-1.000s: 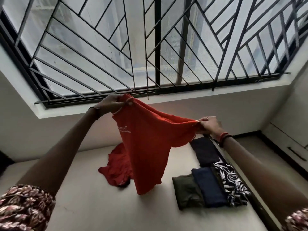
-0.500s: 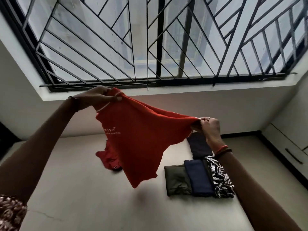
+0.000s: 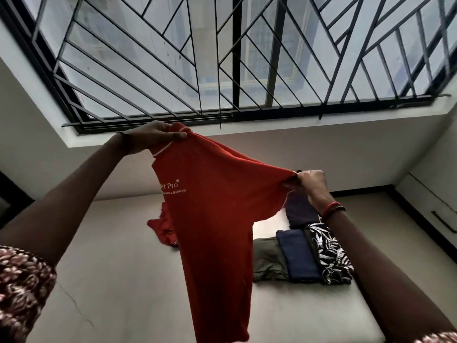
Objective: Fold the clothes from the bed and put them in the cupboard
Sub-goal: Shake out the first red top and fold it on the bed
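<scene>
A red T-shirt (image 3: pixel 217 219) with white lettering hangs in the air above the bed (image 3: pixel 123 280), stretched between both hands. My left hand (image 3: pixel 153 136) grips its upper left corner, raised higher. My right hand (image 3: pixel 309 184) pinches the other end at the right, lower. The shirt's body hangs down narrow towards the bed. On the bed at the right lie folded clothes: an olive piece (image 3: pixel 268 259), a navy piece (image 3: pixel 299 254), a black-and-white leaf-print piece (image 3: pixel 331 253) and a dark purple piece (image 3: pixel 300 211).
Another red garment (image 3: pixel 160 226) lies crumpled on the bed behind the shirt. A barred window (image 3: pixel 235 58) fills the wall above. A cabinet with a dark handle (image 3: pixel 442 221) stands at the right, beyond a dark strip of floor.
The hanging shirt has narrowed and hangs longer, its lower end closer to me. My right hand has dropped slightly; my left stays raised. The view has shifted a little.
</scene>
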{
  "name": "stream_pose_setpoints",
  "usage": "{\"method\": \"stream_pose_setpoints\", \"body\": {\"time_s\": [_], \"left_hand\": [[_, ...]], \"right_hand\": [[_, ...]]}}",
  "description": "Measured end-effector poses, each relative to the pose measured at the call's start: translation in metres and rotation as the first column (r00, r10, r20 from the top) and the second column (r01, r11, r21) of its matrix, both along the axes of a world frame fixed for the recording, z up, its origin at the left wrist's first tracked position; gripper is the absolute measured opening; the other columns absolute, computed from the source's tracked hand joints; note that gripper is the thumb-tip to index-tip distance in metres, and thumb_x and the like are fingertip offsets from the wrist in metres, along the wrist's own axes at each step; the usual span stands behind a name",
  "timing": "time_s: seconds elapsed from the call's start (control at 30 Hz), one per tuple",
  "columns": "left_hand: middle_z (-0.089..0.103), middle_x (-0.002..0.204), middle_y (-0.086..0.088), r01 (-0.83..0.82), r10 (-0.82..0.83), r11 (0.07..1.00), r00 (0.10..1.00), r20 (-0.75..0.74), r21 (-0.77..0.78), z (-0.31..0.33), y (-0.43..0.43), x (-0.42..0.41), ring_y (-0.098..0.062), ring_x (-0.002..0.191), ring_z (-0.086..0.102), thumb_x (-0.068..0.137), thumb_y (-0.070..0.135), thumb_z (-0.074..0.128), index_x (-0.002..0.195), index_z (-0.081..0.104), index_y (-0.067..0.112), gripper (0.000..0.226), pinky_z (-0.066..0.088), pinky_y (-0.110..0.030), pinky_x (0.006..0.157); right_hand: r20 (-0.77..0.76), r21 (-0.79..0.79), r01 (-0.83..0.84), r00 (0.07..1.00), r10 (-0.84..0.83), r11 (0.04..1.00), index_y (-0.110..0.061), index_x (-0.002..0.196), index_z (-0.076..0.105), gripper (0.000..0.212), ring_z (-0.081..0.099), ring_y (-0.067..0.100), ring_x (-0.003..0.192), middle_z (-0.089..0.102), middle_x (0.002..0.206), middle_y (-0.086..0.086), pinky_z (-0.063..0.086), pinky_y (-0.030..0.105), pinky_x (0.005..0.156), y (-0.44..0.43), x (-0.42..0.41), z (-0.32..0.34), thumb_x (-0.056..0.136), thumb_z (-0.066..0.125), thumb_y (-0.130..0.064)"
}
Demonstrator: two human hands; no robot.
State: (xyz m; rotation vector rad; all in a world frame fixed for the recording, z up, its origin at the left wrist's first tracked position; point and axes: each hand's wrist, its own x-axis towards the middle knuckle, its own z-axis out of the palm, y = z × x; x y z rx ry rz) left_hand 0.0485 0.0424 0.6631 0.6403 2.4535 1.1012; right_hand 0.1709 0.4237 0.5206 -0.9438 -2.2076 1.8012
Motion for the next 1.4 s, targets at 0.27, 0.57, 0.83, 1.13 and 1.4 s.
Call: {"method": "stream_pose_setpoints", "body": {"time_s": [0.27, 0.57, 0.83, 1.13, 1.4], "left_hand": [[0.065, 0.082, 0.002, -0.073, 0.081, 0.993, 0.993, -0.086, 0.091, -0.016, 0.029, -0.04, -0.002, 0.064, 0.064, 0.087, 0.028, 0.059, 0.115, 0.06, 0.009, 0.033, 0.048, -0.008, 0.052], [0.068, 0.07, 0.016, -0.005, 0.086, 0.957, 0.959, -0.269, 0.289, 0.001, 0.02, -0.056, 0.005, 0.063, 0.064, 0.09, 0.011, 0.059, 0.107, 0.07, 0.024, 0.024, 0.054, -0.014, 0.065], [0.068, 0.092, 0.023, -0.029, 0.062, 0.983, 0.983, -0.176, 0.184, -0.173, -0.038, 0.01, 0.016, 0.084, 0.059, 0.083, -0.014, 0.058, 0.116, 0.058, 0.004, 0.037, 0.049, -0.011, 0.084], [0.014, 0.121, 0.064, -0.123, 0.114, 0.987, 0.989, -0.09, -0.105, -0.503, -0.139, 0.161, 0.012, 0.131, 0.021, 0.078, 0.028, 0.072, 0.112, 0.043, 0.06, 0.054, 0.025, -0.042, 0.104], [0.007, 0.141, 0.049, -0.158, 0.136, 0.95, 0.986, -0.099, -0.27, -0.673, -0.203, 0.265, 0.018, 0.136, 0.0, 0.085, 0.068, 0.031, 0.103, 0.059, 0.04, 0.043, 0.028, -0.054, 0.099]], "right_hand": [[-0.093, -0.131, 0.172, 0.978, -0.185, 0.976, -0.013, 0.071, 0.05, 0.023, 0.061, 0.004, 0.044, 0.061, 0.044, -0.01, 0.052, 0.019, 0.047, -0.004, -0.049, -0.005, 0.089, 0.048, 0.001], [-0.346, -0.1, 0.325, 0.875, -0.339, 0.94, 0.001, 0.083, 0.066, 0.023, 0.071, 0.027, 0.076, 0.068, 0.089, 0.019, 0.06, 0.034, 0.067, -0.01, -0.066, 0.045, 0.078, 0.047, 0.011], [-0.176, 0.274, 0.215, 0.969, -0.171, 0.937, -0.001, 0.102, 0.072, 0.026, 0.066, 0.027, 0.095, 0.071, 0.101, 0.018, 0.05, 0.028, 0.084, -0.054, 0.008, -0.086, 0.083, 0.055, 0.0], [0.246, 0.257, -0.143, 0.966, 0.079, 0.956, -0.006, 0.072, 0.074, 0.017, 0.057, -0.01, 0.055, 0.062, 0.051, -0.015, 0.044, 0.017, 0.057, -0.13, 0.146, -0.355, 0.084, 0.064, -0.001], [0.536, 0.285, -0.531, 0.779, 0.326, 0.798, -0.034, 0.1, 0.07, 0.016, 0.063, 0.006, 0.081, 0.064, 0.092, -0.022, 0.04, 0.015, 0.063, -0.166, 0.249, -0.467, 0.083, 0.07, -0.034]]}}
